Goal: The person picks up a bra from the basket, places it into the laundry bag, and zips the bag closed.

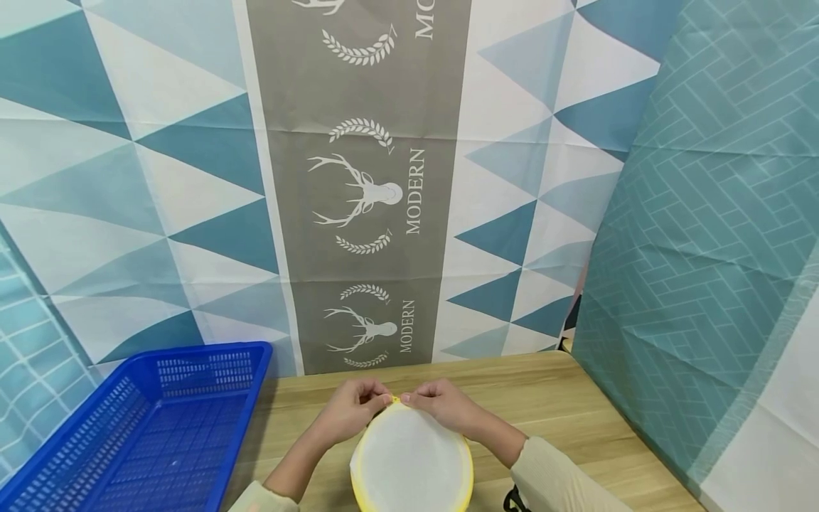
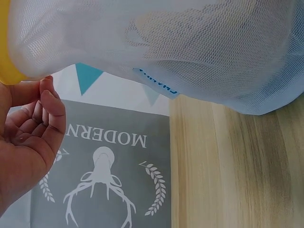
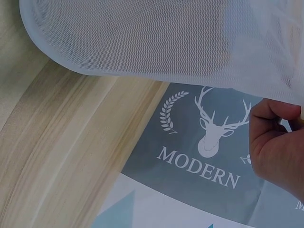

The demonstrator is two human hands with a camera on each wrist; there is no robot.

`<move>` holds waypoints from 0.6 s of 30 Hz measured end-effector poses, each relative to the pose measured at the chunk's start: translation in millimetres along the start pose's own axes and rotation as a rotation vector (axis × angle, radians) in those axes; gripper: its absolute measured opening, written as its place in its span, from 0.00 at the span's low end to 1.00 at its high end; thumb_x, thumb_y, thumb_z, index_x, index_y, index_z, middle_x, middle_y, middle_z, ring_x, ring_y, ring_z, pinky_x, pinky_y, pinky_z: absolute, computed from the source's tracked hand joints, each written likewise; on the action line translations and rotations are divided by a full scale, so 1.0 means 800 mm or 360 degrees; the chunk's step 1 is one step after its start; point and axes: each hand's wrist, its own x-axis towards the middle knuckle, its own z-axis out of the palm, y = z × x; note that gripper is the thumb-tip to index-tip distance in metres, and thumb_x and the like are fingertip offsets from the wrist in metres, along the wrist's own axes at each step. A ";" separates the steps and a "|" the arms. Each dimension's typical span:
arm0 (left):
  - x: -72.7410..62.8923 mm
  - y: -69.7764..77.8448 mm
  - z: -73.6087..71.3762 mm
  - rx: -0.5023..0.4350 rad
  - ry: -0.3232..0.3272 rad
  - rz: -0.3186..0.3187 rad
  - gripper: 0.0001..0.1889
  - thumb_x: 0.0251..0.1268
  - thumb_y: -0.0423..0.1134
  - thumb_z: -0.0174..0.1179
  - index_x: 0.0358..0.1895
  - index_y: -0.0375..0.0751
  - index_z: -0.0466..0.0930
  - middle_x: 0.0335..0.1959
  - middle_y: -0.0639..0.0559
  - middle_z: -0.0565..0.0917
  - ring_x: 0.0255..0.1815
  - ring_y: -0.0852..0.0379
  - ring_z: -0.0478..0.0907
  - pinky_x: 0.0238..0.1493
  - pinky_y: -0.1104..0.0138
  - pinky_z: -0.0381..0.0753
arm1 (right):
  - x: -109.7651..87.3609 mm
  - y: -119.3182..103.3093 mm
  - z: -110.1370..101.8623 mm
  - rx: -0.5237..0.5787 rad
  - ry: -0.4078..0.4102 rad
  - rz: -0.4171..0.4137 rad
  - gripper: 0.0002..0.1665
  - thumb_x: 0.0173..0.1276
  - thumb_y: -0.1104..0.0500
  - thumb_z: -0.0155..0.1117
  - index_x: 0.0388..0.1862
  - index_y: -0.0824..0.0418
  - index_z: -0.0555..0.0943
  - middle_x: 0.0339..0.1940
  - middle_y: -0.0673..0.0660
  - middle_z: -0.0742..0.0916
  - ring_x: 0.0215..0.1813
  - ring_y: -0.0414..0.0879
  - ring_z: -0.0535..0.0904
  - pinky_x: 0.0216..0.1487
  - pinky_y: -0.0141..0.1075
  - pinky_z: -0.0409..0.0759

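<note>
A white mesh bag [image 1: 412, 462] with a yellow rim [image 1: 469, 466] stands in front of me, its round end facing up in the head view. My left hand [image 1: 352, 411] pinches the far point of the yellow rim between thumb and forefinger. Just to its right, my right hand [image 1: 448, 407] pinches the same edge, a small yellow piece showing between the two. Through the mesh in the left wrist view a pale beige shape shows faintly, and a small tag [image 2: 156, 84] with blue lettering is on the side. The right wrist view shows the bag's rounded mesh bottom [image 3: 85, 42].
A blue plastic basket [image 1: 256, 398] stands at the left on the wooden table [image 1: 544, 384]. Behind the table hangs a patterned cloth [image 1: 358, 249], and a teal cloth [image 1: 697, 270] hangs along the right. A black strap [image 1: 514, 500] lies by the right sleeve.
</note>
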 end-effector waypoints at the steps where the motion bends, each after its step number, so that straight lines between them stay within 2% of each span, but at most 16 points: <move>1: 0.000 0.000 0.000 -0.0005 -0.0003 -0.0001 0.08 0.64 0.38 0.57 0.34 0.36 0.81 0.24 0.50 0.80 0.21 0.63 0.71 0.23 0.71 0.72 | 0.000 0.000 0.000 0.0003 -0.0001 0.0001 0.22 0.69 0.48 0.56 0.37 0.66 0.84 0.26 0.51 0.85 0.21 0.38 0.79 0.23 0.33 0.80; 13: -0.005 -0.003 -0.003 -0.0008 -0.0006 -0.0006 0.09 0.65 0.39 0.57 0.34 0.36 0.81 0.23 0.50 0.80 0.19 0.63 0.71 0.21 0.71 0.73 | 0.001 0.002 0.002 0.0008 -0.0009 -0.0010 0.22 0.69 0.48 0.55 0.38 0.66 0.84 0.26 0.53 0.85 0.21 0.38 0.80 0.24 0.34 0.81; 18: -0.004 -0.002 -0.002 0.0017 0.0005 -0.0009 0.08 0.65 0.39 0.57 0.34 0.37 0.81 0.24 0.51 0.80 0.22 0.62 0.72 0.23 0.71 0.72 | 0.003 0.003 0.005 -0.0019 0.0002 -0.0024 0.21 0.70 0.48 0.55 0.39 0.65 0.83 0.28 0.52 0.84 0.24 0.38 0.79 0.26 0.32 0.79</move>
